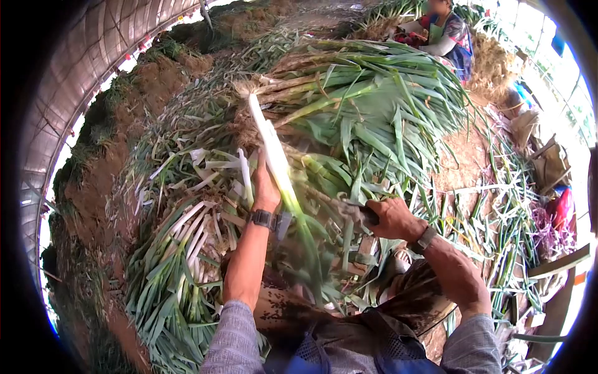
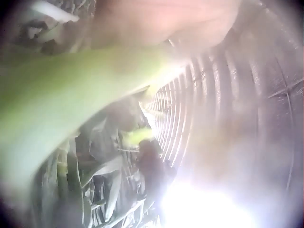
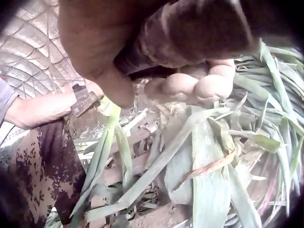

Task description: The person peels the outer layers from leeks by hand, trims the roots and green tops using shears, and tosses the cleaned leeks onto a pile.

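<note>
My left hand grips a leek along its shank. The leek stands tilted, roots up, with its green leaves hanging toward my lap. In the left wrist view, the pale green leek stem passes close below the blurred hand. My right hand holds a dark-handled tool to the right of the leek; motion blur hides its far end, so I cannot tell its kind. In the right wrist view, the curled fingers wrap the dark handle.
A large heap of untrimmed leeks lies ahead. Cleaned leeks are piled at my left. Stripped leaves litter the ground on the right. Another person sits at the far right, and a curved tunnel wall runs along the left.
</note>
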`<state>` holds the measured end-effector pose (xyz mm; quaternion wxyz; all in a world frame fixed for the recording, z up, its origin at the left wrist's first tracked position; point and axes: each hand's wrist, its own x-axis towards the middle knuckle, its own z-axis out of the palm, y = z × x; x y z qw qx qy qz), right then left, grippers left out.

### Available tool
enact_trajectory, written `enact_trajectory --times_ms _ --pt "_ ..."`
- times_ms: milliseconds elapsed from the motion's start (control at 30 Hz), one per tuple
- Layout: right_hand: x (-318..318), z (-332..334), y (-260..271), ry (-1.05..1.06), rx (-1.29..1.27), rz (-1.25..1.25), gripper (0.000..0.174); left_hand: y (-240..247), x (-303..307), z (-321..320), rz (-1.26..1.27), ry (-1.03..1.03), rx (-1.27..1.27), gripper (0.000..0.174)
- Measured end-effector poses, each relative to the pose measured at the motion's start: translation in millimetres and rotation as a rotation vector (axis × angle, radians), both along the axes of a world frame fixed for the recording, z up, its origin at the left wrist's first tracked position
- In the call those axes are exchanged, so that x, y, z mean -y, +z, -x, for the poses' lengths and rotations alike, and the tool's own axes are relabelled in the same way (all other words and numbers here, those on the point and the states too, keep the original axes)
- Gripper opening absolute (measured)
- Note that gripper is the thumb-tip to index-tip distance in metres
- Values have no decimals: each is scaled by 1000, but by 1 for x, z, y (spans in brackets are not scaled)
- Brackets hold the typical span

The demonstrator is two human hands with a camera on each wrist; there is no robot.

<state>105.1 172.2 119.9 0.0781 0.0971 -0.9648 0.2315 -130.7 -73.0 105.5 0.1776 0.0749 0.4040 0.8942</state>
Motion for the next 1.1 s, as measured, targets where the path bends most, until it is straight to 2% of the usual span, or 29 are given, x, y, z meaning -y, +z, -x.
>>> enact_trajectory --times_ms 67,100,200,267,333,400,467,533,600,633,700,733,800,833,933,1000,1100 --pt "-2 8 -11 -93 -125 -52 28 2 -5 -6 -106 -131 -22 41" --pt "0 10 -7 -131 -92 31 30 2 -8 -8 -107 -140 -30 41" --pt "10 16 10 -206 -82 85 30 -2 -16 -17 59 -120 -5 39" --pt "15 22 19 -169 -105 105 31 8 -22 -33 207 -119 -93 41" --pt "19 27 21 -273 -67 137 30 7 -29 -38 355 -85 -170 42" --pt "16 31 22 -290 -43 147 29 5 -32 -39 352 -94 -169 44" --pt "15 34 21 -279 -136 166 30 11 -32 -44 267 -177 -92 45" --pt "14 36 25 -314 -83 160 31 6 -33 -41 249 -173 -88 47" --pt "9 35 25 -180 0 6 31 0 -34 -37 175 -116 -100 52" --pt "9 33 25 -180 2 11 31 -2 -31 -34 179 -116 -98 52" --pt "6 26 28 -189 -11 126 29 -2 -23 -25 433 114 -194 57" --pt "2 23 28 -187 -7 125 29 5 -22 -23 490 300 -102 61" --pt "-6 17 29 -185 151 -12 27 22 -4 -6 407 414 -105 61" --pt "-7 10 33 -153 109 -43 28 45 6 -7 427 457 -102 61" --pt "-32 12 -6 -245 267 -96 29 103 55 21 432 605 -186 59" --pt "-45 16 -18 -281 309 -122 30 150 96 36 665 724 -412 62" --pt "-47 19 -17 -292 358 -126 32 218 162 45 1134 912 -479 70"
